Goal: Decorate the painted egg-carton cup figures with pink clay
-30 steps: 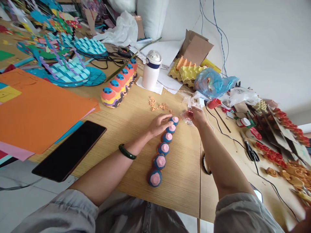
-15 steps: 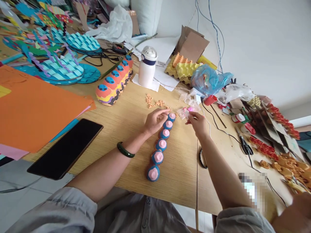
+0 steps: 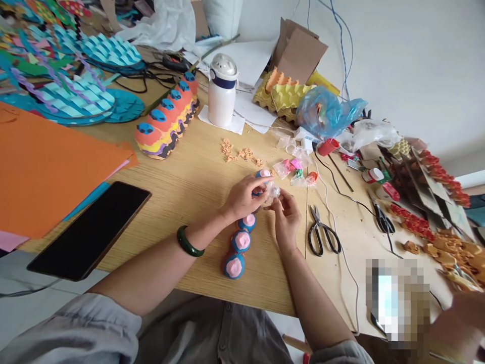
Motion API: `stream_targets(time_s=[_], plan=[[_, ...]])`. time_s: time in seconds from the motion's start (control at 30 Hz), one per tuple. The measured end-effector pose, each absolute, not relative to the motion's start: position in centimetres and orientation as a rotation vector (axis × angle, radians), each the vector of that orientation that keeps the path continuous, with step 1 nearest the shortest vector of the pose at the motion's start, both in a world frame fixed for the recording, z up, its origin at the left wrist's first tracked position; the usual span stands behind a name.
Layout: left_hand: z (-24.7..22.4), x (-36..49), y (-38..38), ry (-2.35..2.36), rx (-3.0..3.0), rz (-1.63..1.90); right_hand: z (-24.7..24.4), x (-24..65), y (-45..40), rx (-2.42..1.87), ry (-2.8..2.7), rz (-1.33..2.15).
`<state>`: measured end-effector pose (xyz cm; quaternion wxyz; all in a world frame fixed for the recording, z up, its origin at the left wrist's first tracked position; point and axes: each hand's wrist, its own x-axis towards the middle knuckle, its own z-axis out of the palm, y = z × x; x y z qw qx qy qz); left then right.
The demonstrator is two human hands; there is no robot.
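In the head view, a small clear plastic bag (image 3: 272,193) with something whitish in it sits between my two hands. My left hand (image 3: 242,198) is closed at the bag's left side, a dark green bangle on its wrist. Thumb and fingers of my right hand (image 3: 287,218) pinch the bag's right side. Under my hands runs a row of blue bumps topped with pink clay (image 3: 241,241); my left hand hides part of it. Just beyond lie small clear bags of pink, green and red clay (image 3: 292,166). Black-handled scissors (image 3: 322,233) lie open to the right.
A painted egg-carton caterpillar (image 3: 166,119), a white bottle (image 3: 223,91) and orange crumbs (image 3: 242,153) lie beyond my hands. A black phone (image 3: 91,230) and orange paper (image 3: 56,172) are at left. Cables, a red cup (image 3: 328,146) and another person's blurred hand (image 3: 460,323) are at right.
My right hand has come left and nearer from the clay bags, and a clear bag now shows between both hands. The scissors beneath my right forearm are now uncovered.
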<state>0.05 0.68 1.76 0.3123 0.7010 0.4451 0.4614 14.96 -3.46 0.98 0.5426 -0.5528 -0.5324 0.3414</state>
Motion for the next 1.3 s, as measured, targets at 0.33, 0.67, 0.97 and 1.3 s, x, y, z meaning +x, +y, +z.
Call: stream_targets(time_s=[0.33, 0.67, 0.97, 1.3], plan=[[0.8, 0.3, 0.9, 1.163, 1.77, 1.329, 1.7, 17.7, -1.6, -1.459, -1.308, 0.754], [0.7, 0.1, 1.1, 1.145, 1.486, 1.294, 2.5, 23.2, 9.3, -2.081, -1.616, 0.173], [0.8, 0.2, 1.1, 1.115, 1.391, 1.269, 2.6, 25.9, 10.5, -2.245, -1.594, 0.247], [0.6, 0.1, 1.3, 1.107, 1.38, 1.232, 2.6, 26.9, 12.0, -2.315, -1.61, 0.127]])
